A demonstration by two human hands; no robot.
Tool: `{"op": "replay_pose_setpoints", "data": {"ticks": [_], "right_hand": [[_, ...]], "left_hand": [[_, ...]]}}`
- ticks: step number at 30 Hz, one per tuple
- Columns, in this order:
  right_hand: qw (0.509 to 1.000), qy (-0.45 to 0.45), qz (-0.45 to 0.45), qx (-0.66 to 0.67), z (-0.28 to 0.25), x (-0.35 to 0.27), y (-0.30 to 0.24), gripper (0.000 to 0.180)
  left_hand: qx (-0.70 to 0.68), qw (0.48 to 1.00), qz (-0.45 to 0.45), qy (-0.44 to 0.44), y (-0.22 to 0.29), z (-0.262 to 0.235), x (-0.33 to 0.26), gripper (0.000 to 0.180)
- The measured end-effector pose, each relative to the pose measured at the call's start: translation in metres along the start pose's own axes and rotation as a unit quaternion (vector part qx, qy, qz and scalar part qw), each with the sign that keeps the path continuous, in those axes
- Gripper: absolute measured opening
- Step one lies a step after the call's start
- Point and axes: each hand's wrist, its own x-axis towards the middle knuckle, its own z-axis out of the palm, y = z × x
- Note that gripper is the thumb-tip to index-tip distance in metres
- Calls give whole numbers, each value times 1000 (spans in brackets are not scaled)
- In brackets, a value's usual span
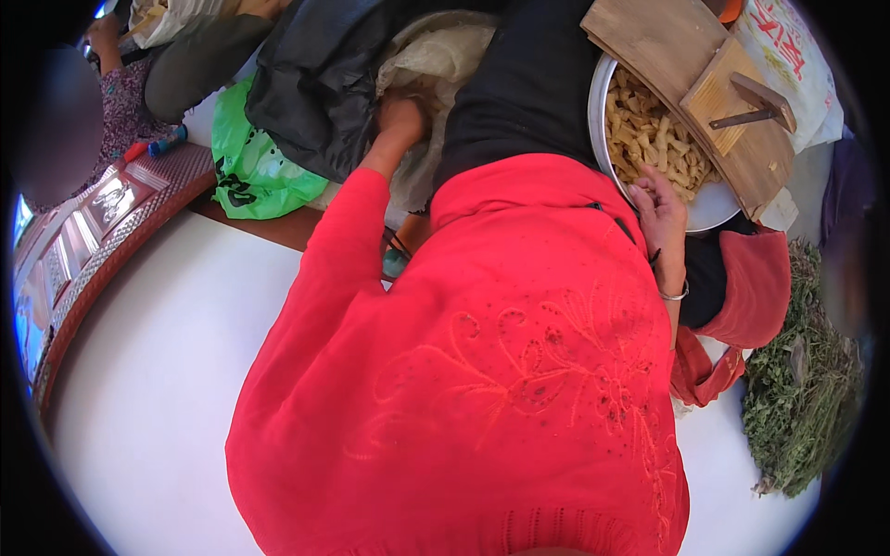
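Note:
My left hand [400, 116] reaches into the mouth of a pale woven plastic sack [436, 56], and its fingers are hidden there. Black cloth or plastic [306, 83] lies along the sack's left side. At the near edge of a round metal basin [598, 116] on the right, my right hand [663, 211] holds nothing that shows, its fingers loosely bent and apart. Light brown, knobbly root-like pieces [649, 134] fill the basin. Across the basin's far right side lies a wooden board [663, 46] with a small hinged metal blade cutter [746, 116] fixed on it.
A green plastic bag [260, 167] lies left of the black cloth. Beyond a brown patterned raised edge [111, 204], another person's patterned sleeve [125, 116] shows. A white printed sack [797, 74] stands at far right, above a heap of dried green plants [797, 389].

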Motion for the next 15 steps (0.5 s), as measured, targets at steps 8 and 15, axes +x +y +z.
{"op": "replay_pose_setpoints", "data": {"ticks": [8,15], "right_hand": [[996,6,6,85,-7,-13,-22,29],[966,-58,-248,35,-16,-12,-122,35]], "left_hand": [[-287,950,121,0,43,-69,-25,27],[-554,650,520,-5,180,-201,-116,10]]}}
